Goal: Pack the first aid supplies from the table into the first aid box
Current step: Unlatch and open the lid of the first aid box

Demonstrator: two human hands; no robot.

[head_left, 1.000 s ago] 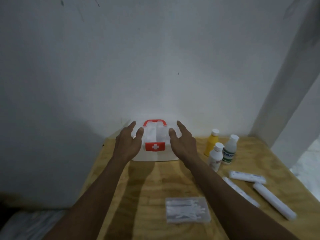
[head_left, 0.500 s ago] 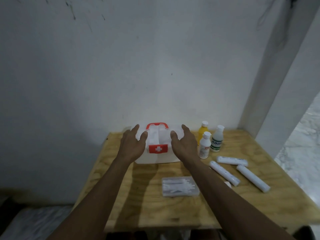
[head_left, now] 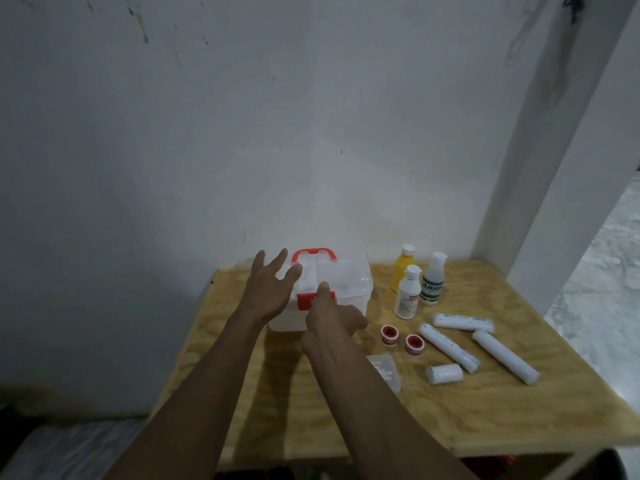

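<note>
While both hands work at the box, this is how things lie:

First aid box: translucent white, lid down, red handle on top, at the back of the wooden worktop by the wall.
Left hand: fingers spread wide, palm laid on the lid's left side — holding nothing.
Right hand: fingers curled narrow at the red front latch, thumb up on it; half a second ago it lay flat and open on the lid's right side.
Bottles: yellow bottle, two white bottles, upright just right of the box — label print too blurred to read.
Red tape rolls: near the right wrist, newly in view.
Bandage rolls: three long, one short, still lying right.
Cotton swab pack: partly behind the right forearm.
</note>
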